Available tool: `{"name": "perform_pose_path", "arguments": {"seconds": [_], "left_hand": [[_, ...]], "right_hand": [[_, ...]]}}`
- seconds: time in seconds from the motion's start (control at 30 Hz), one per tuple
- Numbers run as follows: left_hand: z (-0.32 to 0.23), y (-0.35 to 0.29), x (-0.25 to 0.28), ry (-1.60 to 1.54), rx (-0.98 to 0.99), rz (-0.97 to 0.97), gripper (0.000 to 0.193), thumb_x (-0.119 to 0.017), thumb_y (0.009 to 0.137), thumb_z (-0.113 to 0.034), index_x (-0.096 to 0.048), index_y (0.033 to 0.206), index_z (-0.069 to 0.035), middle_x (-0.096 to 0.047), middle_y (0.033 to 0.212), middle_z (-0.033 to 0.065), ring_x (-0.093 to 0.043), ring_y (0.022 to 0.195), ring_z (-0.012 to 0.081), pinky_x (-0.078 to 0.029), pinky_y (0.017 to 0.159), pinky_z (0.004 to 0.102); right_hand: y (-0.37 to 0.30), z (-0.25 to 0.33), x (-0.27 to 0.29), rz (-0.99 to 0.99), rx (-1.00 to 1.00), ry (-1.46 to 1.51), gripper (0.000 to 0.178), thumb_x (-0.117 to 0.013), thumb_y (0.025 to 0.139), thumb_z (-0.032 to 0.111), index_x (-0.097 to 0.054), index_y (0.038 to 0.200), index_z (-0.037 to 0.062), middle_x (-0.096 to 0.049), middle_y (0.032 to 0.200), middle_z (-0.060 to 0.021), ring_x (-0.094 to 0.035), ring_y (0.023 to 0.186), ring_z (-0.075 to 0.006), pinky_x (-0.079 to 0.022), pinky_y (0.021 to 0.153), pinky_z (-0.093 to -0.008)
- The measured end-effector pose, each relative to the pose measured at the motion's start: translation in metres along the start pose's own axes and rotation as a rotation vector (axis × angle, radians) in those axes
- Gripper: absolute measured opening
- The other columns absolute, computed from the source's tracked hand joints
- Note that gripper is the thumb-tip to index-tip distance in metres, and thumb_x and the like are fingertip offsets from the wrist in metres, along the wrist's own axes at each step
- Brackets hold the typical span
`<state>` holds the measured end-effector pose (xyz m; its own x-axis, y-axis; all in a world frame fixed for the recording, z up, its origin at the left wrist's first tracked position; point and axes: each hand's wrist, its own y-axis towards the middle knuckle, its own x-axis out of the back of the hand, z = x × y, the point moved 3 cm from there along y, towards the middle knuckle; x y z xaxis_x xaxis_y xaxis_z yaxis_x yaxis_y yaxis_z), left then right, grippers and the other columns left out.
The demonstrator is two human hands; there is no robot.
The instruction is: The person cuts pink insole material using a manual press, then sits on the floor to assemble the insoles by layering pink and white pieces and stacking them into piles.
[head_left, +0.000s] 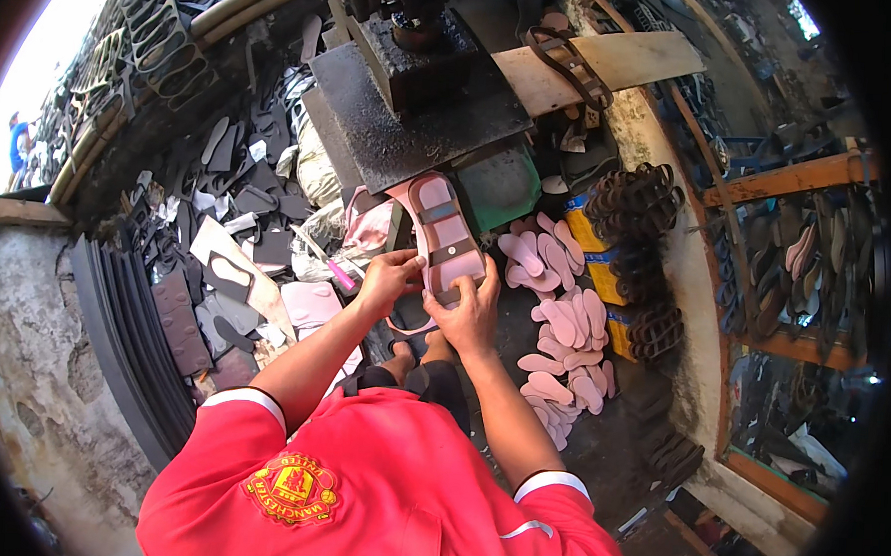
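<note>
Both my hands are at a sole-shaped cutting die (454,229), a metal frame with crossbars and pink showing inside it. Its far end lies close to the front edge of the black press plate (427,143). My right hand (467,312) grips the near right end of the die, fingers closed round it. On the other side, my left hand (391,281) pinches the edge of a thin pink sheet strip (420,227) that runs along the die. A curved piece of the same pink strip hangs below the hands. The left fingertips are partly hidden.
Cut pink soles (573,328) are heaped to the right, beside yellow-and-blue boxes (605,275) topped with brown straps (633,202). Dark offcuts (260,200) cover the left side. A pink-handled tool (342,275) lies there. A board (614,72) juts from the press.
</note>
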<state>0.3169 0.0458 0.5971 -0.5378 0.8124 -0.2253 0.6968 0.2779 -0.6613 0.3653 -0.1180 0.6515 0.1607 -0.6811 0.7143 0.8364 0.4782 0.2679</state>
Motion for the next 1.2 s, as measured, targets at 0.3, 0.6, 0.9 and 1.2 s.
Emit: {"name": "perform_pose_path", "arguments": {"seconds": [0.3,0.6,0.9,1.2], "left_hand": [[0.003,0.003,0.002,-0.032,-0.012,0.016,0.035,-0.065,0.104,-0.024,-0.069,0.131,-0.003,-0.075,0.106,0.0056,-0.07,0.093,0.0157,-0.056,0.083,0.0345],[0.007,0.005,0.003,-0.152,0.009,0.058,0.033,-0.066,0.103,-0.019,-0.07,0.131,-0.001,-0.075,0.111,0.007,-0.071,0.096,0.0168,-0.058,0.085,0.0333],[-0.002,-0.008,-0.001,-0.14,0.008,0.12,0.045,-0.066,0.103,-0.018,-0.058,0.142,0.003,-0.072,0.12,0.008,-0.071,0.101,0.0178,-0.058,0.089,0.0351],[-0.033,0.007,-0.009,-0.17,-0.06,-0.044,0.049,-0.076,0.095,-0.012,-0.041,0.126,0.002,-0.067,0.11,0.0143,-0.07,0.096,0.0222,-0.06,0.082,0.0374]], "right_hand": [[0.006,-0.001,-0.009,0.003,0.03,-0.016,0.048,-0.09,0.071,0.031,-0.06,0.094,0.0023,-0.037,0.147,-0.0353,-0.044,0.133,-0.051,-0.04,0.11,-0.0544],[0.008,-0.005,-0.009,0.006,0.071,-0.021,0.047,-0.089,0.071,0.031,-0.059,0.092,0.0017,-0.038,0.146,-0.0343,-0.044,0.134,-0.0508,-0.041,0.111,-0.0546],[0.008,-0.009,-0.009,0.05,0.021,-0.045,0.052,-0.091,0.07,0.032,-0.058,0.096,0.0004,-0.037,0.146,-0.036,-0.042,0.136,-0.0524,-0.04,0.112,-0.0541],[-0.014,-0.055,0.027,0.171,-0.064,0.06,0.086,-0.09,0.076,0.026,-0.049,0.146,-0.0018,-0.039,0.158,-0.0237,-0.036,0.146,-0.0437,-0.032,0.12,-0.0506]]}}
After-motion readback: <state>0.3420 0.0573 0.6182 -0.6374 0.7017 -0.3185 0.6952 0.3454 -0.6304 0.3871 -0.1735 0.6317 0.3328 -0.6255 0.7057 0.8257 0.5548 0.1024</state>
